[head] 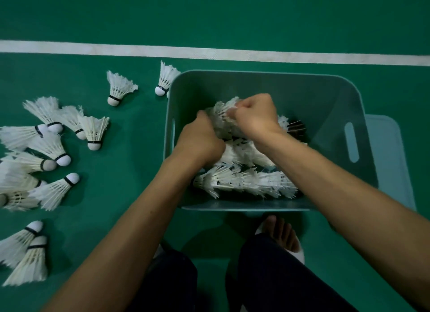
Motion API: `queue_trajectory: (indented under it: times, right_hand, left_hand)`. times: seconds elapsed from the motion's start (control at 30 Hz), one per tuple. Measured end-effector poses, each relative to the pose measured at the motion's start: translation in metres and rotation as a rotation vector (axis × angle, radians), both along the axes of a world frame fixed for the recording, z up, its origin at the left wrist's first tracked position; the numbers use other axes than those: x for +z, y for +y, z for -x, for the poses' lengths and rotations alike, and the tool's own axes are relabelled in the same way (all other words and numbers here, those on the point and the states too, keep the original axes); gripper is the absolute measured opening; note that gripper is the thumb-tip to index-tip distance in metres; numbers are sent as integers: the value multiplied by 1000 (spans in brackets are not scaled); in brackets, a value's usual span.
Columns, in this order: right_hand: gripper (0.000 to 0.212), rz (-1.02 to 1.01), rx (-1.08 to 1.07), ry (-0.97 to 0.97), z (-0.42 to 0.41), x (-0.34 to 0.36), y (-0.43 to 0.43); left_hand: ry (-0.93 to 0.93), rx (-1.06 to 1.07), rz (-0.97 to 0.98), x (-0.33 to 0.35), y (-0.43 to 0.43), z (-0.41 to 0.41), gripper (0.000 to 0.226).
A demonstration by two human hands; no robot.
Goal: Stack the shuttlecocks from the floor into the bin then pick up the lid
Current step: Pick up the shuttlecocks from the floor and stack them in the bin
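White shuttlecocks (220,117): left grip (200,139), right grip (254,116)

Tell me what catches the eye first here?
Two hands meet inside the teal bin: the left hand and right hand grip a stack of shuttlecocks above rows already laid there. To its left loose shuttlecocks litter the green floor, and the lid lies flat at its right.

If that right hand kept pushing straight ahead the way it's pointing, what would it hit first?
The right hand grips the shuttlecocks just ahead of it; past those, probably the left hand, then the bin at its left wall. Depth is unclear.
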State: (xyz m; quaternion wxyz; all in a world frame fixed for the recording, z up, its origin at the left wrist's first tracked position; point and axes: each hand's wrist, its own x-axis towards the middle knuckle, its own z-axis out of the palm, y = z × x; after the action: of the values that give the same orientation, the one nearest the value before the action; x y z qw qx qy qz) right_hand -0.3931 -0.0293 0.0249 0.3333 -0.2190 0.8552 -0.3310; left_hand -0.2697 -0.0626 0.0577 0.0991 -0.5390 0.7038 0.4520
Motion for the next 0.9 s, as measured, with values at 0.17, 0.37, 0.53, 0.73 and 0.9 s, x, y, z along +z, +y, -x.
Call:
queue_trajectory:
  times: [0.17,0.37,0.53,0.73,0.9]
  right_hand:
    - [13,9,-288,-507,26,-2,10]
    - [8,-23,-269,-564,30,-7,4]
    - [13,22,-295,-462,20,-7,-3]
    - [24,3,-259,-327,27,-4,11]
    - [36,-30,-154,70,30,13,24]
  left_hand:
    - [192,26,-1,4,8,-7,70]
    - [171,-25,62,4,16,-4,80]
    - [124,-71,-10,-2,12,-5,83]
    - [159,-66,24,2,11,-7,81]
    - [194,-94,121,20,12,-17,77]
